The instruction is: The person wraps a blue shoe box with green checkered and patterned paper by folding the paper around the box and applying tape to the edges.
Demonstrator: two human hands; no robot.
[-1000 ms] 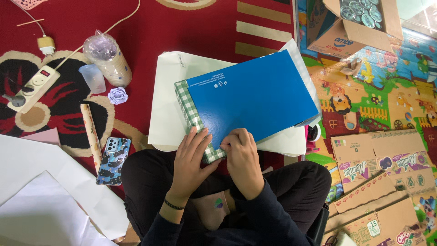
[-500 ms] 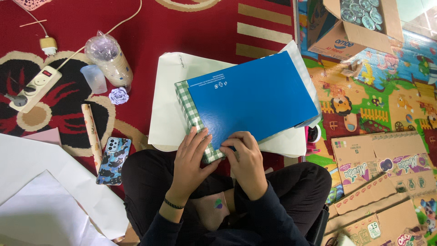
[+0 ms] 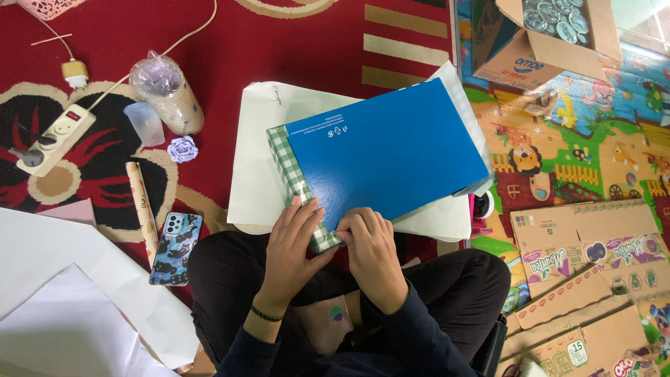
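At centre, a blue box (image 3: 387, 157) with a green-checked side lies on white paper (image 3: 262, 160). Left hand (image 3: 293, 248), fingers spread flat, presses its 7 o'clock corner; right hand (image 3: 370, 248) pinches that corner's edge. Phone (image 3: 176, 248) at 8 o'clock, well apart.

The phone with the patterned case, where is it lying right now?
The phone lies on the red carpet at lower left of the head view, beside the person's knee, next to a rolled paper tube and left of the left hand.
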